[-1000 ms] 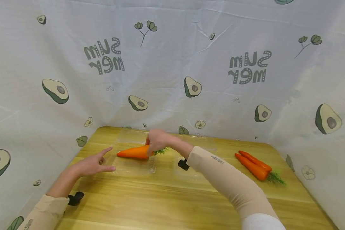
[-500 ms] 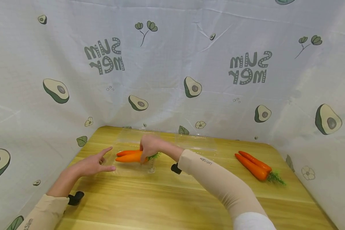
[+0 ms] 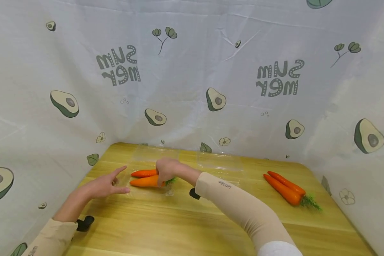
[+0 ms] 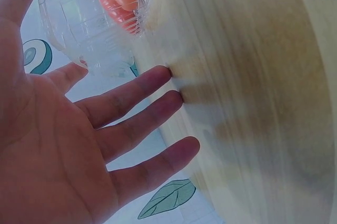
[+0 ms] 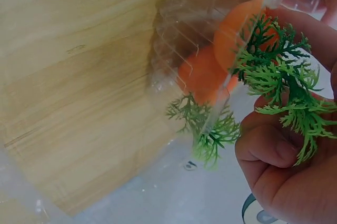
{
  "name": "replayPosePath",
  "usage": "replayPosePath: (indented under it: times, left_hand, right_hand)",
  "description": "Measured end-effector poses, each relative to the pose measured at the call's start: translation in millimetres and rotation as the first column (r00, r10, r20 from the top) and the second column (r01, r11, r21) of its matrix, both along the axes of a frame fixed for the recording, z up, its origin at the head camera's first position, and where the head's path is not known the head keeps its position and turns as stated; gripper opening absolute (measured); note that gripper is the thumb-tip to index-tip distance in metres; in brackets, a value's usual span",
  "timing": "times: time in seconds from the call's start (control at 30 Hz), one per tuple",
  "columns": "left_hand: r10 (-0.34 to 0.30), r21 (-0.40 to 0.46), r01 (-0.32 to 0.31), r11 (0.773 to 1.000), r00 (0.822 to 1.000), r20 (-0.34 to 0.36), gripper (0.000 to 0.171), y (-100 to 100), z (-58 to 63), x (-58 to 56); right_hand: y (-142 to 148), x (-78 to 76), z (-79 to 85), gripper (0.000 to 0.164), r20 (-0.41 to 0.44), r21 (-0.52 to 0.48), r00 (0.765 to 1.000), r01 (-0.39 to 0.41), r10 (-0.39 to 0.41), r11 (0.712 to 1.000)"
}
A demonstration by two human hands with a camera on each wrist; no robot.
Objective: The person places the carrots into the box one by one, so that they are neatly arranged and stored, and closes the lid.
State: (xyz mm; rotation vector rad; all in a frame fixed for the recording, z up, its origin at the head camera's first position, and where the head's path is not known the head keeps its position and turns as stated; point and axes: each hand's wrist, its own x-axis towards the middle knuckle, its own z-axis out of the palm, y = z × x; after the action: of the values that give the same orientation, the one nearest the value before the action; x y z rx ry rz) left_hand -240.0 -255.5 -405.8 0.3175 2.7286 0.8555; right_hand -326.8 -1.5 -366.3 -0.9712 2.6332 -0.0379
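In the head view, my right hand [image 3: 167, 170] pinches the thick, leafy end of an orange carrot [image 3: 144, 182]. A second carrot [image 3: 143, 173] lies right behind it; both are in a clear plastic container [image 3: 169, 194], tips toward the left. The right wrist view shows the held carrot's green leaves [image 5: 289, 71] in front of the curled fingers, and the other carrot [image 5: 197, 74] through the clear wall. My left hand [image 3: 104, 184] stays at the container's left side with fingers spread. The left wrist view shows its palm [image 4: 58, 145] holding nothing.
A second clear container with a raised lid [image 3: 220, 161] stands to the right, partly behind my right forearm. Two more carrots [image 3: 284, 188] lie on the wooden table [image 3: 166, 227] at the right. A white avocado-print curtain [image 3: 185, 71] encloses the back and sides.
My right hand has moved left and down, setting the carrot lower in the container and uncovering the carrot behind it. The left hand has stayed put. The head view has tilted slightly.
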Motion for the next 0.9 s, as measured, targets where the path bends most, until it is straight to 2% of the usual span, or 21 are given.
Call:
replayPosePath:
  times: [0.1, 0.2, 0.27, 0.33, 0.37, 0.4, 0.53, 0.57, 0.63, 0.73, 0.77, 0.9]
  left_hand:
    - [0.006, -0.003, -0.006, 1.000, 1.000, 0.004, 0.102, 0, 0.9, 0.2]
    - [0.008, -0.003, -0.008, 1.000, 1.000, 0.009, 0.103, 1, 1.9, -0.1]
    - [0.009, -0.002, -0.009, 1.000, 1.000, 0.009, 0.103, 1, 2.1, -0.3]
    - [0.003, -0.003, -0.003, 1.000, 1.000, 0.006, 0.103, 0, 2.1, -0.1]
    - [-0.001, -0.004, 0.001, 1.000, 1.000, 0.003, 0.103, 0, 1.7, 0.0]
    - [0.000, -0.005, 0.000, 1.000, 1.000, 0.003, 0.103, 0, 1.5, 0.2]
    - [-0.005, 0.004, 0.005, 1.000, 1.000, 0.006, 0.104, -2, -1.2, 1.0]
    - [-0.003, 0.009, 0.003, 1.000, 1.000, 0.008, 0.104, -2, -1.6, 0.9]
    - [0.000, 0.016, 0.000, 1.000, 1.000, 0.009, 0.103, -1, -2.1, 0.5]
    - [0.004, 0.016, -0.004, 1.000, 1.000, 0.008, 0.102, -1, -0.5, 0.6]
    - [0.006, 0.014, -0.006, 1.000, 1.000, 0.007, 0.102, -1, 0.4, 0.5]
    - [0.000, 0.004, 0.000, 1.000, 1.000, 0.008, 0.103, -1, 3.6, 0.6]
  right_hand:
    - [-1, 1.5, -2.0, 0.028, -0.008, 0.006, 1.000, 0.026, -0.026, 1.000]
    - [-3, 3.1, -4.6, 0.037, -0.028, 0.040, 0.998, 0.049, -0.048, 0.998]
    - [-3, 5.1, -6.1, 0.037, -0.051, 0.065, 0.998, 0.049, -0.046, 0.997]
    - [-4, 7.2, -7.6, 0.030, -0.064, 0.082, 0.997, 0.039, -0.034, 0.996]
    - [-4, 8.1, -8.5, 0.018, -0.061, 0.094, 0.998, 0.030, -0.024, 0.995]
    - [-4, 9.1, -9.2, 0.016, -0.058, 0.101, 0.998, 0.022, -0.017, 0.995]
    - [-6, 11.1, -12.4, 0.094, -0.023, 0.130, 1.000, -0.017, 0.020, 0.991]
    - [-6, 11.1, -12.9, 0.095, -0.025, 0.136, 1.000, -0.015, 0.018, 0.991]
    - [-7, 11.4, -12.8, 0.074, -0.045, 0.136, 0.999, -0.007, 0.014, 0.991]
    - [-8, 11.5, -10.6, 0.022, -0.088, 0.131, 0.996, 0.026, -0.014, 0.991]
    - [-8, 11.5, -9.2, 0.017, -0.100, 0.128, 0.995, 0.035, -0.023, 0.991]
    - [-6, 11.1, -3.7, 0.027, -0.105, 0.114, 0.993, 0.065, -0.053, 0.991]
